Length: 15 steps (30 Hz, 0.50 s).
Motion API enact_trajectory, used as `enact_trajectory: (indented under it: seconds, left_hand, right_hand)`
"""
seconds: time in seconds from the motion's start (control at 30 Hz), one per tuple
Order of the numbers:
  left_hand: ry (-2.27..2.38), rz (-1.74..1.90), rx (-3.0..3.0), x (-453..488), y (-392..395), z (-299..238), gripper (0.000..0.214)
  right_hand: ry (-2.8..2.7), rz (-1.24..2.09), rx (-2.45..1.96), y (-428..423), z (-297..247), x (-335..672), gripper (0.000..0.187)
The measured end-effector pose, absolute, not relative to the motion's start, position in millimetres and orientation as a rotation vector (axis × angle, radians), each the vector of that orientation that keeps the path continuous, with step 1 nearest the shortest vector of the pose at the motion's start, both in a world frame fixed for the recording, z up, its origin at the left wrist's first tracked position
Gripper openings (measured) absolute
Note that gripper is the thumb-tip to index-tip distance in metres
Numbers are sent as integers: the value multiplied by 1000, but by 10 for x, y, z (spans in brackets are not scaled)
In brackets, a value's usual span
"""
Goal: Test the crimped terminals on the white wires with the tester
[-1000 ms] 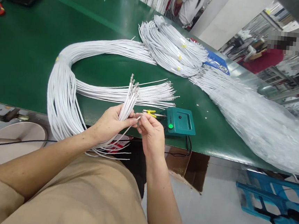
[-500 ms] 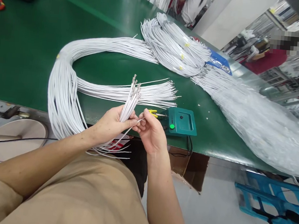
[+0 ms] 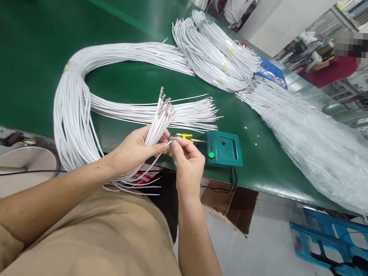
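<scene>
My left hand [image 3: 143,147] is closed around a bunch of white wires [image 3: 156,125], whose metal-tipped ends point up and away. The wires' other ends hang below the hand at the bench edge. My right hand [image 3: 189,155] pinches the tip of a single white wire [image 3: 167,145] beside my left thumb. Just beyond the right fingertips is a green device [image 3: 224,149] with a round green button and a yellow clip [image 3: 184,136] on its left side. Behind my hands, a larger bundle of white wires [image 3: 73,102] lies bent in a U on the bench.
Coiled white wires [image 3: 211,50] with yellow tags lie at the back, by a blue tray [image 3: 271,72]. A plastic-wrapped wire bundle [image 3: 325,146] covers the bench's right side. Below are a cardboard box [image 3: 240,209] and a blue stool [image 3: 332,245]. Two people are across the bench.
My right hand has turned inward, its thumb and fingers closing over the wire's tip near my left thumb. My left hand keeps its hold on the bunch.
</scene>
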<state>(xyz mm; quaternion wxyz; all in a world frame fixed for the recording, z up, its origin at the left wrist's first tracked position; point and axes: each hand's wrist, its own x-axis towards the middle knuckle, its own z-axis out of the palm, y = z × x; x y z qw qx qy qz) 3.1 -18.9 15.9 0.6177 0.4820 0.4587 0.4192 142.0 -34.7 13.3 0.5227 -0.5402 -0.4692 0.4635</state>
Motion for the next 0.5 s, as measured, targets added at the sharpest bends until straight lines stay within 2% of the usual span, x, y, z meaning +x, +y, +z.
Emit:
enact_trajectory:
  seconds: [0.1,0.17,0.23,0.5]
  left_hand:
    - [961,908,915,41,-150,162,47]
    - [928,849,823,49,-105,177,48]
    - [912,806,770,60,-55,181,45]
    - [999,859,931,163,102,17,40]
  right_hand:
    - [-1500,619,-1414,-339,69,1424,16]
    - [-1751,256,-1421,-319,15,1448,20]
    - [-1949,31,-1389,-281,-14,1502,22]
    - [-2247,-110,-1609,29,207,1978,22]
